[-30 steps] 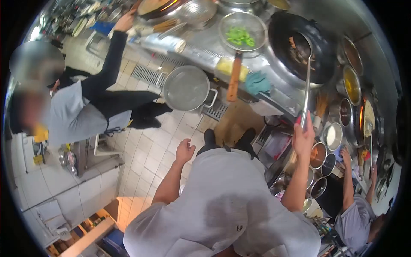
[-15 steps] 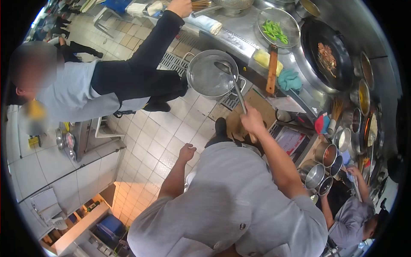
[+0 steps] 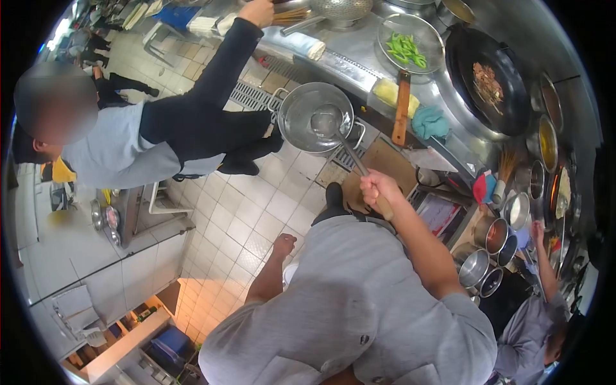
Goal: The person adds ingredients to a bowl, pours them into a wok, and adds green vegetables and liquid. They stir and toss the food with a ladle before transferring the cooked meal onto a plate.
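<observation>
My right hand (image 3: 380, 188) is wrapped round the wooden end of a long-handled ladle (image 3: 351, 153). The round metal bowl of the ladle is down inside a big two-handled pot (image 3: 289, 131), which stands low beside the counter and holds clear liquid. My left hand (image 3: 284, 244) hangs over the tiled floor near my side, its fingers curled in and nothing showing in them.
On the steel counter a strainer (image 3: 387, 43) holds green pepper strips, near a wok (image 3: 465, 96) with cooked meat. A teal cloth (image 3: 430, 122) lies beside them. One person (image 3: 112, 131) stands at the left; another (image 3: 529, 327) works at the lower right among metal pots.
The ladle's bowl has dropped from the pot's upper right toward its middle, and its handle has tilted. My left hand has shifted slightly downward in view. The person at lower right has moved an arm.
</observation>
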`<state>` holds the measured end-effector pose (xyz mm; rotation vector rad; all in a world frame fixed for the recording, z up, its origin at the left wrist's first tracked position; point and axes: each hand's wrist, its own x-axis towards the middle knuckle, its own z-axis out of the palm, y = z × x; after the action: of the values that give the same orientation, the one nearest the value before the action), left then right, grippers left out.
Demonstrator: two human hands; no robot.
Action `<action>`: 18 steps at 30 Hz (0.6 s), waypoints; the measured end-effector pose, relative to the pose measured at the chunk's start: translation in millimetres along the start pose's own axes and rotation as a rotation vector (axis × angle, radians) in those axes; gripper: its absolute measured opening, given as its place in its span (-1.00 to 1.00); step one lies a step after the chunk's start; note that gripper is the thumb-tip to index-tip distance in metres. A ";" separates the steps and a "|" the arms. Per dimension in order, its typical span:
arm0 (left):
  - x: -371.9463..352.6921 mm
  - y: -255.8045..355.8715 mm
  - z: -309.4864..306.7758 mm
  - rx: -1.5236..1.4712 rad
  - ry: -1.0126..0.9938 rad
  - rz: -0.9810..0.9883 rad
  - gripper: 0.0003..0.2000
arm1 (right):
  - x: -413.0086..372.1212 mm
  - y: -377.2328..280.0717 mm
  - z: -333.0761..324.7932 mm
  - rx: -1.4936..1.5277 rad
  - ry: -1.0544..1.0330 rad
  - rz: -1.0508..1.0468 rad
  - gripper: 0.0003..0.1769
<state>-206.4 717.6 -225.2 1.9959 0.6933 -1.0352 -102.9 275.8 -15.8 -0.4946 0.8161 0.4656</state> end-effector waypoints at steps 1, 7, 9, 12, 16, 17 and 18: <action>2.1 5.6 4.7 0.013 0.002 0.013 -0.73 | -11.5 -0.6 0.6 -0.053 0.008 -0.011 -0.54; 12.3 57.5 48.8 0.024 -0.030 0.113 -0.70 | -73.7 -34.1 -20.3 0.016 -0.156 0.018 -0.32; 10.8 82.9 74.2 0.024 -0.036 0.125 -0.69 | -94.8 -51.7 -35.6 0.077 -0.239 0.040 -0.26; -9.7 136.8 109.7 0.137 -0.049 0.181 -0.66 | -140.0 -85.2 -54.8 0.140 -0.360 0.026 -0.37; -23.6 184.6 151.9 0.160 -0.021 0.226 -0.59 | -197.7 -118.8 -99.1 0.193 -0.454 -0.081 -0.41; -25.3 194.5 161.4 0.183 0.001 0.238 -0.58 | -217.0 -127.0 -109.3 0.205 -0.434 -0.118 -0.39; -25.9 204.5 170.1 0.202 0.026 0.251 -0.56 | -235.0 -135.8 -116.2 0.213 -0.415 -0.154 -0.38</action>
<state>-141.6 460.8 -189.2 2.2064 0.3489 -0.9602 -232.5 54.3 130.2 -0.2474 0.4174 0.3187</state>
